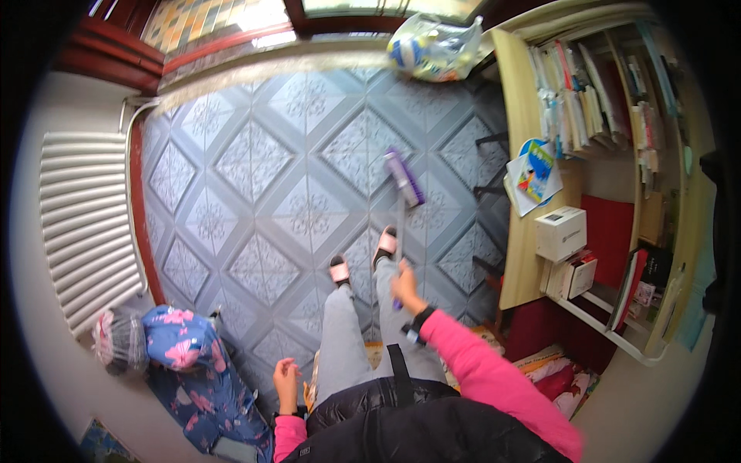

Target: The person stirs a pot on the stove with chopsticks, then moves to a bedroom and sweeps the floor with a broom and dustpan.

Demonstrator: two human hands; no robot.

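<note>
My right hand (404,285) is wrapped round the handle of a broom (404,180). The broom's purple and pale head rests on the tiled floor (262,162), ahead of my feet and slightly to the right. Its thin grey handle runs back from the head past my right slipper (386,242), with a purple end showing just below my grip. My left hand (286,378) hangs by my left thigh, holding nothing, its fingers loosely bent and apart. My left slipper (339,270), pink like the other, stands on the tiles.
A desk with shelves of books (575,100) lines the right side, with a white box (561,234) on it. A stuffed plastic bag (436,48) stands by the far doorway. On the left are a white radiator (89,224) and a blue floral cloth bundle (185,343).
</note>
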